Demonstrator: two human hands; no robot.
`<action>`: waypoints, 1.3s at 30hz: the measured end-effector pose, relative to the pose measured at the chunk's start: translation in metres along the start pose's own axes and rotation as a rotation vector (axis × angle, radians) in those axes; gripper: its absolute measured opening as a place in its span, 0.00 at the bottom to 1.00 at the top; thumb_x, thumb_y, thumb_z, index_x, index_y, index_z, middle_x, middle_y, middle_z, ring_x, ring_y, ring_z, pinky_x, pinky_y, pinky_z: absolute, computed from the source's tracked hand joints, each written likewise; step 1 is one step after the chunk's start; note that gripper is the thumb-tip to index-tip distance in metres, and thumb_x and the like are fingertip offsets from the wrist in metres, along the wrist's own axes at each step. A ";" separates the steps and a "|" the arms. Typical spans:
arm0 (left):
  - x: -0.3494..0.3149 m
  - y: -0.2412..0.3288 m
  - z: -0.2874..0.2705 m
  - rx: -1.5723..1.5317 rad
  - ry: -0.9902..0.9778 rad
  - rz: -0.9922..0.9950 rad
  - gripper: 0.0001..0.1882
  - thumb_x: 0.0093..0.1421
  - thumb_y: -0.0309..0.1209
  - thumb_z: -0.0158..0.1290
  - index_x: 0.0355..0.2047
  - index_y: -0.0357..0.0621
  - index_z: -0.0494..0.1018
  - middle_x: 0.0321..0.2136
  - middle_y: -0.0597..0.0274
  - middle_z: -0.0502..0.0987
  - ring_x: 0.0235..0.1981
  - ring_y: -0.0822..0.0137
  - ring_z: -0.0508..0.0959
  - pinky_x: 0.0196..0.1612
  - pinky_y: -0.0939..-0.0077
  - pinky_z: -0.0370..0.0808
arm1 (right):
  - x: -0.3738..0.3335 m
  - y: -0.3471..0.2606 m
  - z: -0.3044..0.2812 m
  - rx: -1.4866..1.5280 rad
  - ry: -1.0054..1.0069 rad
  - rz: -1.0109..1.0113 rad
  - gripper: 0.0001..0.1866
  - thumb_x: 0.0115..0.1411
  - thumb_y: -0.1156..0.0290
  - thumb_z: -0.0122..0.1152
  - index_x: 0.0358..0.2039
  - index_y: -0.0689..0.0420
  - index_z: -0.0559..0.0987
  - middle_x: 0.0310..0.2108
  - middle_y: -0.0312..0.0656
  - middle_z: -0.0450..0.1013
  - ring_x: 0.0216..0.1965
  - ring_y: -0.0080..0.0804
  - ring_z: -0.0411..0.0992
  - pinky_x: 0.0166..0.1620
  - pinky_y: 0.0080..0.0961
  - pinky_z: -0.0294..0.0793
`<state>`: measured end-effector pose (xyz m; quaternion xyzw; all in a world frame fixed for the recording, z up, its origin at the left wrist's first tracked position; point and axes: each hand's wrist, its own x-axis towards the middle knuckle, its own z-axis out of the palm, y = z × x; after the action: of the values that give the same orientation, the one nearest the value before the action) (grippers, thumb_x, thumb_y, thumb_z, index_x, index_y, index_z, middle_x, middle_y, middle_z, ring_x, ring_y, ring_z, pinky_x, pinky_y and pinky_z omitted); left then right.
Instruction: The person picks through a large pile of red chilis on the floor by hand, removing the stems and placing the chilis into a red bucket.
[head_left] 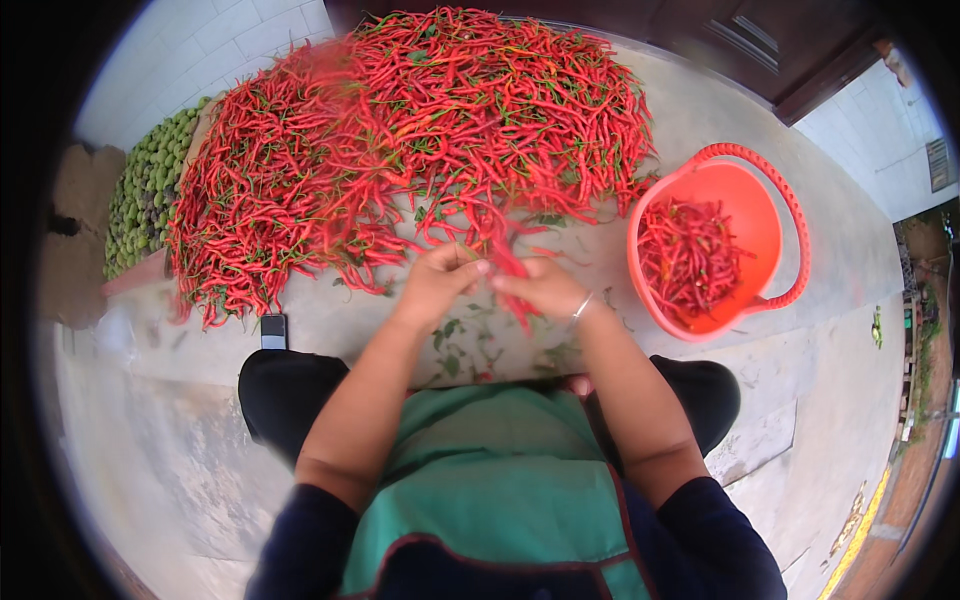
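In front of my body, both hands meet over the near edge of a big heap of red chili peppers (500, 110) with green stems. My right hand (548, 288), with a thin bracelet at the wrist, is closed on a few red chili peppers (507, 258) that stick out above and below the fingers. Close beside it, my left hand (438, 285) is closed in a pinch, thumb and forefinger together near the peppers' ends. What lies between those fingertips is too small to make out. Loose green leaves and stem bits (455, 345) lie on the floor below.
To the right stands a red-orange bucket (765, 240) with a braided handle, partly filled with chili peppers (690, 260). A phone (273, 332) lies by my left knee. At far left is a pile of green round fruits (150, 190). A dark door (730, 45) stands behind the heap.
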<state>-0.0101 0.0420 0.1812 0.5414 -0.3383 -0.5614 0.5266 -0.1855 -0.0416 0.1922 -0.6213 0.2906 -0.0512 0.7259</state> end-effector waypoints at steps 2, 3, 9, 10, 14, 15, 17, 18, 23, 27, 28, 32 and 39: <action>-0.008 0.012 0.003 -0.203 -0.125 -0.108 0.05 0.56 0.29 0.53 0.28 0.42 0.71 0.23 0.68 0.73 0.23 0.78 0.71 0.28 0.83 0.70 | -0.001 0.003 -0.005 0.017 -0.002 -0.015 0.13 0.59 0.62 0.54 0.34 0.61 0.74 0.25 0.37 0.72 0.30 0.23 0.72 0.36 0.21 0.71; -0.012 0.017 0.004 -0.305 -0.188 -0.161 0.05 0.57 0.30 0.53 0.28 0.42 0.71 0.23 0.68 0.73 0.23 0.77 0.71 0.28 0.83 0.70 | 0.000 0.008 -0.008 0.047 0.021 -0.022 0.14 0.59 0.62 0.54 0.35 0.61 0.74 0.26 0.38 0.73 0.31 0.25 0.72 0.37 0.22 0.71; -0.024 0.005 0.008 -0.250 -0.096 -0.274 0.05 0.60 0.30 0.47 0.33 0.43 0.69 0.32 0.63 0.74 0.32 0.72 0.75 0.36 0.78 0.73 | 0.002 0.012 -0.001 0.856 0.282 -0.134 0.13 0.61 0.64 0.52 0.40 0.60 0.72 0.33 0.43 0.74 0.38 0.33 0.73 0.43 0.30 0.73; -0.024 -0.002 0.008 -0.284 -0.138 -0.278 0.05 0.60 0.30 0.47 0.34 0.43 0.69 0.33 0.63 0.74 0.34 0.71 0.75 0.37 0.77 0.73 | 0.004 0.008 0.004 0.944 0.281 -0.147 0.14 0.61 0.64 0.51 0.41 0.60 0.71 0.34 0.43 0.74 0.39 0.34 0.73 0.44 0.31 0.73; -0.033 -0.014 0.025 -0.380 -0.174 -0.305 0.08 0.60 0.33 0.48 0.36 0.43 0.69 0.32 0.63 0.73 0.34 0.70 0.74 0.37 0.76 0.74 | 0.008 0.011 0.027 0.965 0.323 -0.194 0.13 0.62 0.65 0.50 0.42 0.60 0.70 0.35 0.44 0.73 0.41 0.36 0.72 0.45 0.32 0.73; -0.034 -0.012 0.029 -0.393 -0.155 -0.308 0.09 0.60 0.33 0.48 0.37 0.42 0.70 0.31 0.63 0.73 0.33 0.71 0.74 0.35 0.78 0.73 | 0.010 0.014 0.030 0.950 0.348 -0.228 0.13 0.62 0.65 0.49 0.42 0.60 0.70 0.35 0.44 0.73 0.42 0.36 0.72 0.45 0.32 0.73; -0.035 -0.016 0.030 -0.324 -0.121 -0.299 0.10 0.60 0.34 0.49 0.37 0.42 0.70 0.29 0.65 0.72 0.29 0.74 0.72 0.32 0.80 0.72 | 0.012 0.019 0.037 0.859 0.405 -0.289 0.13 0.62 0.65 0.49 0.41 0.60 0.71 0.36 0.44 0.73 0.42 0.36 0.72 0.45 0.33 0.73; -0.034 -0.021 0.029 -0.244 -0.104 -0.289 0.10 0.60 0.34 0.49 0.37 0.42 0.70 0.28 0.66 0.72 0.28 0.75 0.71 0.30 0.81 0.70 | 0.012 0.020 0.041 0.784 0.436 -0.314 0.12 0.62 0.65 0.49 0.40 0.60 0.71 0.36 0.44 0.73 0.41 0.36 0.72 0.45 0.32 0.73; -0.038 -0.020 0.033 0.028 -0.119 -0.010 0.10 0.61 0.34 0.49 0.36 0.41 0.71 0.26 0.69 0.71 0.24 0.78 0.68 0.27 0.84 0.66 | 0.012 0.020 0.037 0.983 0.335 -0.185 0.12 0.62 0.64 0.48 0.39 0.60 0.72 0.35 0.43 0.74 0.38 0.34 0.73 0.41 0.30 0.73; -0.038 -0.014 0.038 -0.117 -0.061 -0.069 0.08 0.61 0.33 0.48 0.35 0.42 0.71 0.26 0.70 0.71 0.25 0.79 0.68 0.27 0.85 0.65 | 0.014 0.026 0.035 1.049 0.392 -0.189 0.13 0.62 0.62 0.48 0.37 0.59 0.72 0.33 0.42 0.74 0.34 0.31 0.72 0.36 0.27 0.72; -0.039 -0.013 0.040 -0.192 -0.007 -0.140 0.08 0.61 0.33 0.48 0.35 0.43 0.70 0.26 0.70 0.71 0.25 0.79 0.68 0.27 0.86 0.65 | 0.015 0.025 0.037 1.029 0.472 -0.209 0.13 0.62 0.62 0.48 0.37 0.59 0.73 0.32 0.42 0.75 0.33 0.30 0.72 0.35 0.26 0.71; -0.039 -0.025 0.035 -0.143 -0.168 -0.205 0.06 0.61 0.32 0.47 0.33 0.44 0.70 0.23 0.71 0.70 0.22 0.79 0.67 0.26 0.86 0.65 | 0.016 0.020 0.042 0.727 0.556 -0.275 0.13 0.62 0.62 0.48 0.36 0.59 0.73 0.32 0.41 0.75 0.30 0.27 0.70 0.33 0.24 0.71; -0.037 -0.027 0.051 0.351 -0.187 0.216 0.07 0.60 0.32 0.49 0.31 0.40 0.68 0.19 0.69 0.68 0.20 0.77 0.66 0.24 0.83 0.65 | 0.003 0.017 0.022 1.095 0.484 -0.029 0.11 0.62 0.63 0.48 0.35 0.58 0.72 0.30 0.41 0.74 0.26 0.30 0.70 0.33 0.29 0.73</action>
<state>-0.0702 0.0737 0.1746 0.5309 -0.5340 -0.4819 0.4480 -0.1776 -0.0200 0.1765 -0.1312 0.3707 -0.3435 0.8529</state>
